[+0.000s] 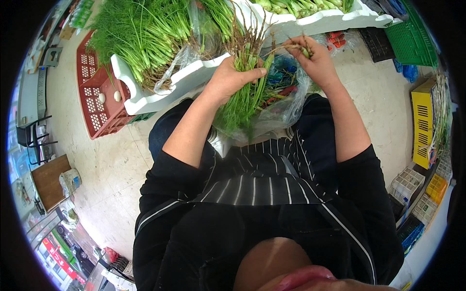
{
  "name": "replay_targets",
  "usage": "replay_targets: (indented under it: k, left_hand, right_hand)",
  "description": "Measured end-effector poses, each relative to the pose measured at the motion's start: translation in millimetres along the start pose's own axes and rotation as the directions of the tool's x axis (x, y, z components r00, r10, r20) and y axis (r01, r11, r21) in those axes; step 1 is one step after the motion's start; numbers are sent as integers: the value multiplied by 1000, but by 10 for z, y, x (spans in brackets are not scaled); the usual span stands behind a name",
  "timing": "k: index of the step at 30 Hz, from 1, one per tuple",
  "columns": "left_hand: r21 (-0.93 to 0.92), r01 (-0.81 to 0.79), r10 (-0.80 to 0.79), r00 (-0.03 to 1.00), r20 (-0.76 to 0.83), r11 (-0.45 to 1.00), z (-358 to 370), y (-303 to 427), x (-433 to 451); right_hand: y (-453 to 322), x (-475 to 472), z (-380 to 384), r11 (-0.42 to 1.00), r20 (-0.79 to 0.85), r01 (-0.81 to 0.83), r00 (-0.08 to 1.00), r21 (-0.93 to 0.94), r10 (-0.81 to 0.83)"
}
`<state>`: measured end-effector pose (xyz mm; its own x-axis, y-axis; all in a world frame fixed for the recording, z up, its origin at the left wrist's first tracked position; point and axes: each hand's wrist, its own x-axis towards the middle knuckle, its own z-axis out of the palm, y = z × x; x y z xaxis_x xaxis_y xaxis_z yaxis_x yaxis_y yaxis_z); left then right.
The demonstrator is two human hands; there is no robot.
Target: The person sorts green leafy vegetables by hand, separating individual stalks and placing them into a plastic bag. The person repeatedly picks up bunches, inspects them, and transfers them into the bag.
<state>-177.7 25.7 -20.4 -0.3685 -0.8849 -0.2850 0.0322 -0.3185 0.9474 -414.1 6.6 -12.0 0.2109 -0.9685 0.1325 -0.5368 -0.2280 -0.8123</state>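
Note:
My left hand grips a bunch of feathery green herbs, likely fennel or dill, with the brown roots upward and the fronds hanging down. To its right, my right hand pinches a thin rooted piece of stem between thumb and fingers. Below both hands, between my knees, a clear plastic bag holds green scraps and something red. Beyond my left hand, a large heap of the same herbs lies along a white foam box, roots towards me.
A red plastic crate with two egg-like white objects stands at the left. Another foam box holds pale green vegetables at the top. A green basket and a yellow crate stand at the right.

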Motion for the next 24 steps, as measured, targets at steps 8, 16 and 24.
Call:
replay_targets:
  k: [8,16,24]
  left_hand:
    - [-79,-9,7,1000,-23,997,44,-28,28]
    - [-11,-4,4,1000,-17,1000,-12,29,10]
    - [-2,60,-60,998,3,998,-81,74,-33]
  right_hand:
    - [-94,-82,199,972,227,-60,974,226,7]
    - [-74,-69,138,994,181,83,981,-65,-70]
    - [55,44,-197,988,-140,-129,983,-88,116]
